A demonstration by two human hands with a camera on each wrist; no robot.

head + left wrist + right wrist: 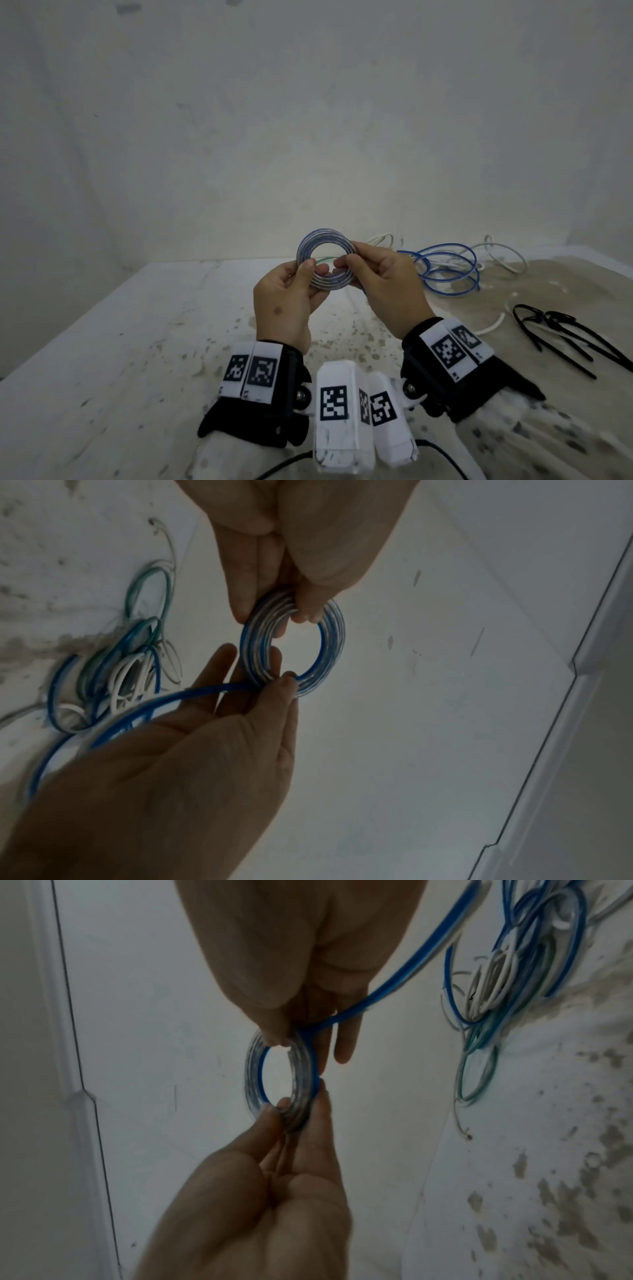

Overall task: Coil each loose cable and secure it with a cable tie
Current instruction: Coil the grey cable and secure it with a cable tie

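Pinched upright above the stained white table [137,342]: tight blue-and-white cable coil [324,240], left hand [287,301] and right hand [387,291] each grasping opposite sides.

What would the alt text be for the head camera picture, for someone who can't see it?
Two hands hold a small blue-and-white cable coil above a stained white table, the left hand and right hand each pinching one side. Loose blue and white cables and black cable ties lie to the right.
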